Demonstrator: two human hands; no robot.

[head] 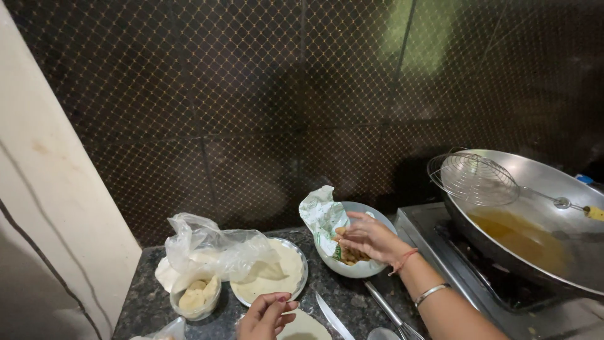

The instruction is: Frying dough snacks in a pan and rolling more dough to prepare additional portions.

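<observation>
Dark speckled stone counter (352, 296), stove on the right. Right hand (368, 238) is pinching brown filling from the white round bowl (362, 267); left hand (265, 317), fingers curled, touches a flat dough round (308, 327). Stacked rounds on the steel plate (301, 277) look unfilled, and nothing's in the big steel wok (535, 182) oil yet.

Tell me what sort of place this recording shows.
Most likely a home kitchen counter. A wide wok of oil sits on a gas stove with a wire skimmer resting on it, and a plate of flat dough rounds sits on the dark stone counter.
</observation>
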